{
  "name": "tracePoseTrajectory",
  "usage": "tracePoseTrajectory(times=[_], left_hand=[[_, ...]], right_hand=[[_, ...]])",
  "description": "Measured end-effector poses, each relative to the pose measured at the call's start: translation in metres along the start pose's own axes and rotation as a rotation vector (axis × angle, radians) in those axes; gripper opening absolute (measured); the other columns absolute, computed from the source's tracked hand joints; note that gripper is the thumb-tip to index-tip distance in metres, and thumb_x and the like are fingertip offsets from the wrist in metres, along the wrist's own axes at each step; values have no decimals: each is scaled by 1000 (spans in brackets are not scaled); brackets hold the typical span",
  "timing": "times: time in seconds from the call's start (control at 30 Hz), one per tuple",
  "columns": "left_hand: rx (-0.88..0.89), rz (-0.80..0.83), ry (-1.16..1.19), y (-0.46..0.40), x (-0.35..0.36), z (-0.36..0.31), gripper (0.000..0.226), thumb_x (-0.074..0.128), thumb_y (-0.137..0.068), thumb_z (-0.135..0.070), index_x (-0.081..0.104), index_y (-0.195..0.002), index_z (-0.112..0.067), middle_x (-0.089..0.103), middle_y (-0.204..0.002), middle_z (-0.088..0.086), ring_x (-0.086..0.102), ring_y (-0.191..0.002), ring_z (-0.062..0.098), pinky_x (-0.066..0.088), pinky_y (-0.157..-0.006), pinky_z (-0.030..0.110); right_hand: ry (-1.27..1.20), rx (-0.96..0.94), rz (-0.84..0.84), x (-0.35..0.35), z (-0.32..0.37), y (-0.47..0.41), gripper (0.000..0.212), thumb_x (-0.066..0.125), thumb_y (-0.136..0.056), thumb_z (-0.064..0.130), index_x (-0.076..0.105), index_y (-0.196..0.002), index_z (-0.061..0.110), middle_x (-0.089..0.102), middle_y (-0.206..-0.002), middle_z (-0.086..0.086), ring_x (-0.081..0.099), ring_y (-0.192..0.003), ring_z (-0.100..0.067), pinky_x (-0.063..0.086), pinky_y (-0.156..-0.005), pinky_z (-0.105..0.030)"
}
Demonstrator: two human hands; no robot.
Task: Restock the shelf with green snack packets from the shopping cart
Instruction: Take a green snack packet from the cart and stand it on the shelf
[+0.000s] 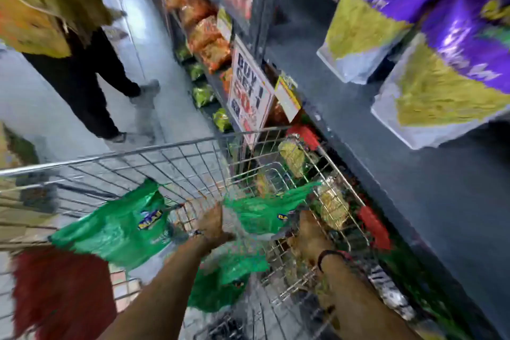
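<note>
**Both hands down in the cart, one green packet between them**

We take the silver wire shopping cart (176, 157) as our landmark. Inside its basket, towards the shelf side, a crinkled green plastic snack packet (265, 211) lies with its long axis running across the cart, from our left hand (214, 225) up and over towards the cart's far right wall. Our right hand (309, 232) sits just under the packet's near right edge; the left hand touches its left end. So the packet lies between the two hands and slightly beyond the fingers, about equally close to each. Blur hides the fingers, so we cannot tell whether either hand is clasped on the packet or merely against it.

A second, larger green packet (116, 229) lies at the cart's left wall, and a third green packet (226, 281) lower, below our left forearm. The dark grey shelf board (386, 174) runs just beside the cart's right wall, so we judge the lift goes rightwards and up.
</note>
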State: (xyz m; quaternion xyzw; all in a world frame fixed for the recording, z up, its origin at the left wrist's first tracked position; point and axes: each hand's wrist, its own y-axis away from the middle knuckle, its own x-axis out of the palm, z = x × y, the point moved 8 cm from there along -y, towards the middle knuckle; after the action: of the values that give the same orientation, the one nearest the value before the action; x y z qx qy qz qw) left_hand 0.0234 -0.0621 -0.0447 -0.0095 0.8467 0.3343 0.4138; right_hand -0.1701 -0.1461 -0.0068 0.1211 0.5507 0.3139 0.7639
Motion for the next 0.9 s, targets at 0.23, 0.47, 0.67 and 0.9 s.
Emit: tracePoseTrajectory(times=[0.23, 0.47, 0.67, 0.9], left_hand=[[31, 186, 226, -52, 55, -15, 59, 70, -73, -26, 48, -120, 2, 52, -129, 20, 48, -119, 27, 38, -99, 30], [83, -23, 532, -50, 26, -21, 49, 73, -67, -4, 50, -111, -1, 60, -118, 17, 54, -108, 24, 43, -80, 22], [231, -113, 577, 3, -31, -60, 54, 70, -69, 0, 48, -118, -4, 61, -119, 16, 55, -110, 26, 41, -84, 23], [543, -124, 669, 106, -140, -154, 64, 68, -71, -1, 38, -127, -2, 50, -123, 3, 48, -109, 15, 44, -80, 6]], right_hand=[[-303, 106, 34, 32, -17, -55, 40, 63, -73, -12, 49, -110, -15, 59, -106, -33, 57, -99, -38, 44, -81, -35], [-359, 121, -151, 7, -13, -48, 26, 60, -79, -4, 55, -104, -1, 60, -97, -9, 55, -90, -19, 42, -73, -24], [-345, 99, -342, -51, 5, 8, 13, 50, -82, -5, 59, -92, -6, 64, -103, -22, 60, -93, -30, 47, -75, -32], [-519, -262, -749, -182, 41, 135, 20, 55, -75, -11, 54, -94, -6, 64, -98, -27, 60, -93, -34, 38, -73, -29]])
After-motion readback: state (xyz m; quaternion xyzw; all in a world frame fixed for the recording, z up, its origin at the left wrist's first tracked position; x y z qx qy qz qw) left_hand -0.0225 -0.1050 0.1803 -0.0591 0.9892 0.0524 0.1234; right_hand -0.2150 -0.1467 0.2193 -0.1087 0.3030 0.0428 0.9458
